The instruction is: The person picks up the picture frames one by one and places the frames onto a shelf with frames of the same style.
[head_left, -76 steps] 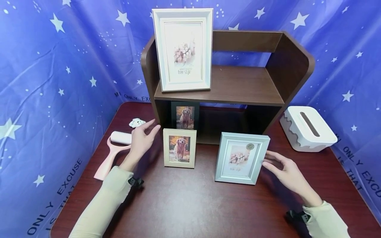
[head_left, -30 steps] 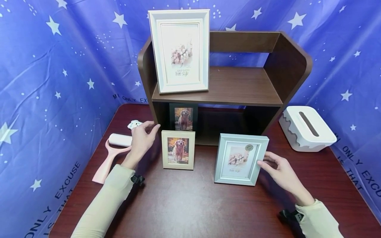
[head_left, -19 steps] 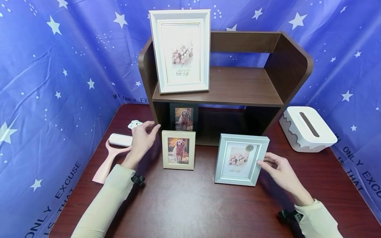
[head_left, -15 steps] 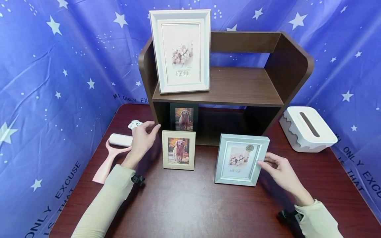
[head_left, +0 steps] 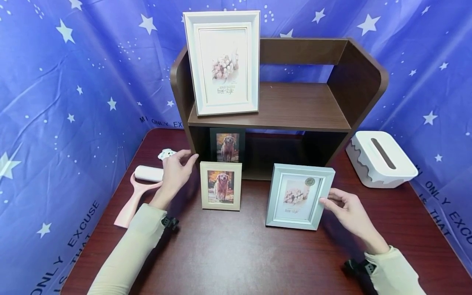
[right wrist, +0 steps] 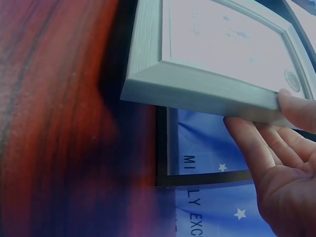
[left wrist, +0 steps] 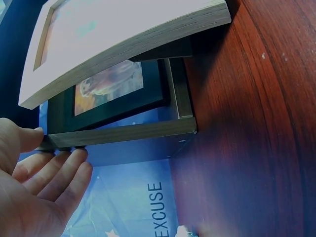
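My right hand (head_left: 348, 213) pinches the right edge of a pale blue-green picture frame (head_left: 272, 196), thumb on its front and fingers behind. The frame stands on the table, tilted back, with a flower print and a round sticker. At the lower left of the brown shelf (head_left: 304, 104), my left hand (head_left: 175, 174) pinches the side panel (left wrist: 143, 132), thumb inside and fingertips on the outer face. Just right of that hand stands a small cream picture frame (head_left: 221, 207) with a dog photo. Behind it, a black picture frame (head_left: 243, 143) stands on the lower level.
A large white picture frame (head_left: 254, 61) stands on the shelf's upper level, at left. A pink-handled lint roller (head_left: 129, 207) and a small white spotted object (head_left: 166, 153) lie at left. A white tissue box (head_left: 400, 164) sits at right. Starry blue cloth (head_left: 96, 82) surrounds the table.
My right thumb has come onto the frame's front from beside its edge. Its top has tipped up slightly in the last half second. The left hand stays at the shelf panel.
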Action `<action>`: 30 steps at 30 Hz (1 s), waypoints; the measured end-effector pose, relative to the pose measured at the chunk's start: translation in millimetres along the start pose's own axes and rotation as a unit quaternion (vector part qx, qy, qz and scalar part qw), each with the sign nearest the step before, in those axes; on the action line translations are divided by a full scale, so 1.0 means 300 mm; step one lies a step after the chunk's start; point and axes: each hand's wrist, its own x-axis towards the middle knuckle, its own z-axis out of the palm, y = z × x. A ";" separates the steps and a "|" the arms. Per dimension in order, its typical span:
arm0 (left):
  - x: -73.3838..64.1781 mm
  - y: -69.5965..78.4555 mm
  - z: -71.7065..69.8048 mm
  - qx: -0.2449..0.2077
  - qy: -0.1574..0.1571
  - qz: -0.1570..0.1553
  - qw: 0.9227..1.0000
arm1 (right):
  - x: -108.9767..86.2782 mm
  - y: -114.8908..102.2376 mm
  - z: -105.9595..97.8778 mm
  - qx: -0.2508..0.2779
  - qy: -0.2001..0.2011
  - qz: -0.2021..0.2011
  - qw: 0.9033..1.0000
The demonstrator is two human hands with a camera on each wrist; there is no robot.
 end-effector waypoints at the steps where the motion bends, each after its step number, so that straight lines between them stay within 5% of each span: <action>1: 0.001 0.000 -0.001 0.001 -0.001 0.001 1.000 | 0.001 -0.006 -0.003 -0.001 0.000 0.000 1.000; 30: 0.000 -0.007 0.001 -0.003 0.000 -0.001 1.000 | 0.049 -0.217 -0.135 0.008 0.026 0.004 1.000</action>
